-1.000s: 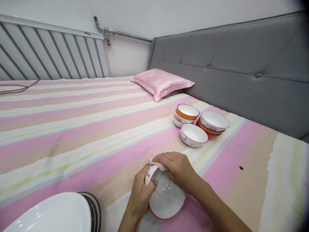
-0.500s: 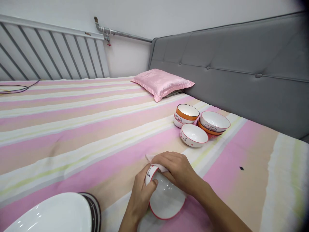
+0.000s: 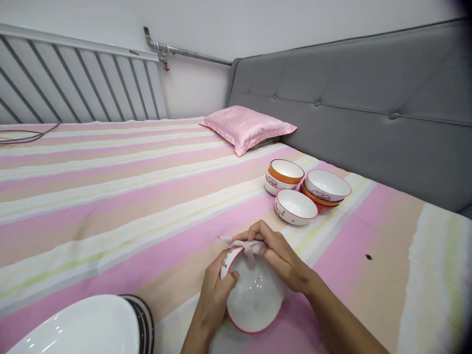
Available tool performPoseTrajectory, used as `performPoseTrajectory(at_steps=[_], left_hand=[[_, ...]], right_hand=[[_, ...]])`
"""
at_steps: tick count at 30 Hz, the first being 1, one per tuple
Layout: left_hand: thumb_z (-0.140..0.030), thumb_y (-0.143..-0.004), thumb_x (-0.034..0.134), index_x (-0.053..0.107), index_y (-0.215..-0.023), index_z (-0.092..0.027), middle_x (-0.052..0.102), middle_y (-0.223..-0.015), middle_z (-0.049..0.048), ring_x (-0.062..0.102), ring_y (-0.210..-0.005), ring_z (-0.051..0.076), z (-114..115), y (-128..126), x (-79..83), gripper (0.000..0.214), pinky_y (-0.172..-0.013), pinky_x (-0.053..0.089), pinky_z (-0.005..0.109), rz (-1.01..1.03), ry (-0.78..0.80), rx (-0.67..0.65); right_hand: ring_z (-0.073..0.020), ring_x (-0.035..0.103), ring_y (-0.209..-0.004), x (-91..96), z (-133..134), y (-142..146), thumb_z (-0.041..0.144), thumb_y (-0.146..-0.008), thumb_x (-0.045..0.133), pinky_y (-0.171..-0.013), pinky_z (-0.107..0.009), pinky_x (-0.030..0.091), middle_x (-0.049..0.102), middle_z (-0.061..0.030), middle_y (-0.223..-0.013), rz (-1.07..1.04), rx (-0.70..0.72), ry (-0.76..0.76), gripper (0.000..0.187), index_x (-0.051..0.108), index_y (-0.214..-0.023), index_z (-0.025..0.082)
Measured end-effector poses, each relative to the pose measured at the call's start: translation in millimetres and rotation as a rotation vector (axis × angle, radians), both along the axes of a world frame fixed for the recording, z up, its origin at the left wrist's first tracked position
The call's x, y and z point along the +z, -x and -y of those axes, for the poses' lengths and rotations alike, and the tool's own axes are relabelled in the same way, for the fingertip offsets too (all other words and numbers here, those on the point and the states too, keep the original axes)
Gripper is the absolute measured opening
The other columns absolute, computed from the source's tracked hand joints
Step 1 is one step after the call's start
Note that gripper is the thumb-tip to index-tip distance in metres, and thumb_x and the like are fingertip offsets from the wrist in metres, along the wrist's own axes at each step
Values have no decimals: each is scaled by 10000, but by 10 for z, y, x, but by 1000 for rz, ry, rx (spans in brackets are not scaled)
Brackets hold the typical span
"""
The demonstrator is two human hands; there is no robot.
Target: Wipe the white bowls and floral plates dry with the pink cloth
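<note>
A white bowl with a red rim and a printed outer wall is tilted toward me, low in the middle of the view. My left hand grips its left side, the thumb over the rim and the fingers behind the wall. At the top of the rim, my right hand pinches a pale pink cloth that is draped over the edge. Part of the cloth hangs inside the bowl. The left fingertips are hidden behind the bowl.
Beyond my hands stand a single white bowl, a stack with an orange bowl on top, and another stack. White plates are piled at lower left. A pink pillow lies by the grey headboard.
My right hand has lifted slightly and its fingers have shifted on the rim, so more of the cloth shows, now folded over into the bowl. The left hand keeps its grip.
</note>
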State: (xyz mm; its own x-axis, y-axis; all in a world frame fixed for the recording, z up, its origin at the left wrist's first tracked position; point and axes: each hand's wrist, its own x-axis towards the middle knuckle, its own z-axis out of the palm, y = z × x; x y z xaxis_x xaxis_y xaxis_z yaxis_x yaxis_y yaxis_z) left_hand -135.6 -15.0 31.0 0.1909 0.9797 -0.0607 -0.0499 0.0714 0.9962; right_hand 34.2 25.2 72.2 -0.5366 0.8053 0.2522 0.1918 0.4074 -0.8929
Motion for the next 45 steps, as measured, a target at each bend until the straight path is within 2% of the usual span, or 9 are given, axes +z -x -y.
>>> performPoseTrajectory(at_steps=[5,11,15,19,22,25,30,36,45], left_hand=[[-267,-725,485,580,-1135,-164,648,-1033,74,556,-912,265,2,-2,17,433,-799,415,335,11,-4,0],[-261,-743,472,559,-1168,-156,640,-1075,85,558,-955,274,-11,8,0,446,-828,409,346,40,-7,-22],[-233,-742,477,561,-1162,-145,624,-1120,90,531,-1029,282,-18,4,-3,437,-884,392,357,48,-42,-8],[-206,-737,460,578,-1131,-156,634,-1077,70,530,-994,268,-19,-2,12,415,-873,394,346,14,-77,13],[-202,-734,450,589,-1101,-150,643,-1027,61,531,-937,256,-8,-7,27,396,-862,393,344,-35,-85,29],[-187,-716,446,571,-1115,-135,631,-1058,67,519,-974,265,1,-12,38,422,-885,381,354,-41,-92,19],[-214,-710,457,569,-1111,-136,639,-1027,70,539,-925,264,2,-27,29,424,-830,406,352,-45,-77,11],[-222,-677,457,587,-1094,-149,650,-954,61,551,-840,244,1,-50,15,443,-756,421,332,-76,-103,27],[-246,-653,465,568,-1151,-132,645,-1009,72,563,-868,251,0,-53,48,522,-792,432,333,-119,-141,21]], right_hand=[[-153,581,-779,-35,-10,31,118,-846,353,-737,-310,453,646,-52,-1052,63,-49,-29,135,425,-893,222],[-148,603,-847,-46,-10,58,163,-884,406,-738,-275,463,646,-31,-969,94,-46,-139,129,505,-943,221],[-157,594,-956,-73,-32,68,176,-881,462,-831,-302,456,656,-31,-990,126,-40,-307,171,568,-1006,225],[-174,576,-1029,-89,-53,93,157,-859,510,-902,-350,428,681,-21,-991,177,-38,-494,198,595,-1018,241],[-172,581,-1030,-95,-48,119,128,-869,486,-895,-355,424,685,-20,-1007,236,-37,-601,215,597,-1014,241],[-147,608,-979,-125,-37,136,87,-885,431,-845,-315,439,692,-11,-993,285,-43,-652,252,593,-1006,237],[-125,643,-922,-182,-41,128,87,-881,415,-783,-246,465,700,-2,-997,341,-101,-633,286,574,-1065,238],[-124,656,-782,-164,-55,93,123,-862,471,-673,-220,464,705,9,-925,402,-153,-459,247,564,-1063,232],[-141,647,-837,-142,-101,23,93,-831,485,-746,-234,458,704,24,-957,358,-103,-242,287,650,-991,266]])
